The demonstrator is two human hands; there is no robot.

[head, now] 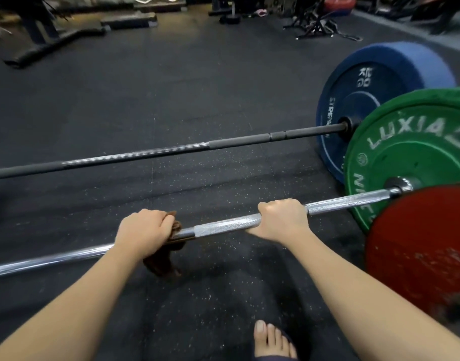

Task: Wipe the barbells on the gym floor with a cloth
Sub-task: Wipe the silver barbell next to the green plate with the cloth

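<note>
Dark rubber floor (pixel 171 100), flecked with white near us and seamed between mats, runs back into dim light. At far left sits the long black base of a machine (pixel 54 40), with a low black step platform (pixel 129 20) to its right. At far right stands a black frame stand (pixel 317 24), and behind it something red (pixel 335 3), perhaps a pad.

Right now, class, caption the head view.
Left hand holds a brown cloth on the chrome barbell; right hand grips it bare.
</note>
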